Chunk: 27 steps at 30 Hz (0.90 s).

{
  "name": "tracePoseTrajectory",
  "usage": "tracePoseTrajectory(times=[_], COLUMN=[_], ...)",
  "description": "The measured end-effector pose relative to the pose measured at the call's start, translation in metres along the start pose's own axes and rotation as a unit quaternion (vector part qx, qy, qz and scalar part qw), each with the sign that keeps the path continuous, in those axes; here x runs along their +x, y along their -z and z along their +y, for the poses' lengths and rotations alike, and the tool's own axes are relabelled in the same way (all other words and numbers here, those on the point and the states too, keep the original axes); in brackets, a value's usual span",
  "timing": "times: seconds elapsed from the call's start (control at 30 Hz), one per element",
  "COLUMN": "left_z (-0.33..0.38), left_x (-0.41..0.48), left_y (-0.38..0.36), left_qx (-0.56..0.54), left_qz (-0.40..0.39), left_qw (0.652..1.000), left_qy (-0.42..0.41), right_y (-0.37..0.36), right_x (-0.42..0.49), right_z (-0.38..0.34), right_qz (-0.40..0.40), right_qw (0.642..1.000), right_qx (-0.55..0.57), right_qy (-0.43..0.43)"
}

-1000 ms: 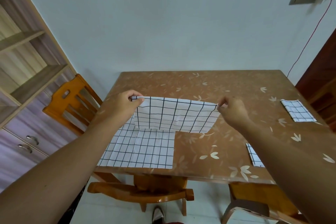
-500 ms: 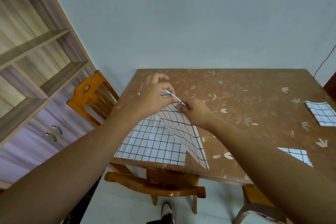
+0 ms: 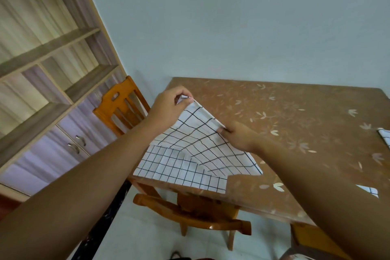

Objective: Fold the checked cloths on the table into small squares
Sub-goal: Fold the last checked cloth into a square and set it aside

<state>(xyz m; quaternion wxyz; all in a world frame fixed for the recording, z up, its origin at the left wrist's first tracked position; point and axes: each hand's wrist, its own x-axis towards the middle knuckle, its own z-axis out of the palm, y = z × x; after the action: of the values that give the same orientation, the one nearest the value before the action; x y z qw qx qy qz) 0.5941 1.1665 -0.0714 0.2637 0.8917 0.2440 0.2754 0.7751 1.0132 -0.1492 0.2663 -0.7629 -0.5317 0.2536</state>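
A white cloth with a black grid (image 3: 196,143) is lifted above the near left corner of the brown leaf-patterned table (image 3: 295,124). My left hand (image 3: 168,110) pinches its raised top corner. My right hand (image 3: 236,137) pinches the folded upper edge lower down to the right. The cloth slopes down from both hands, and its lower edge hangs over a second checked cloth (image 3: 179,173) lying flat at the table's near edge.
A folded checked cloth (image 3: 384,136) lies at the table's right side, and another (image 3: 367,190) peeks out beside my right forearm. An orange wooden chair (image 3: 120,107) stands left of the table, another (image 3: 190,211) is tucked under its near edge. Shelves (image 3: 42,59) line the left wall.
My hands, which met at the cloth's top half a second ago, have drawn apart along its folded edge. The camera view has swung left and tilted.
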Motion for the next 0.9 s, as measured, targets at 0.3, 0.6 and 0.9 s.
tracePoseTrajectory(times=[0.3, 0.6, 0.9], left_z=[-0.043, -0.067, -0.149], left_x=[0.009, 0.043, 0.087], left_y=[0.043, 0.095, 0.175], left_qx=[-0.034, -0.086, -0.213], left_qz=[0.032, -0.026, -0.031], left_qw=[0.999, 0.993, 0.976], left_qy=[0.024, -0.071, 0.044], right_y=[0.001, -0.015, -0.024], right_x=[0.007, 0.078, 0.111], right_z=[0.022, -0.088, -0.176], right_qz=[-0.082, 0.04, 0.046], right_qw=[0.98, 0.999, 0.961], right_qx=[-0.101, 0.022, 0.267], right_qy=[-0.148, -0.029, -0.053])
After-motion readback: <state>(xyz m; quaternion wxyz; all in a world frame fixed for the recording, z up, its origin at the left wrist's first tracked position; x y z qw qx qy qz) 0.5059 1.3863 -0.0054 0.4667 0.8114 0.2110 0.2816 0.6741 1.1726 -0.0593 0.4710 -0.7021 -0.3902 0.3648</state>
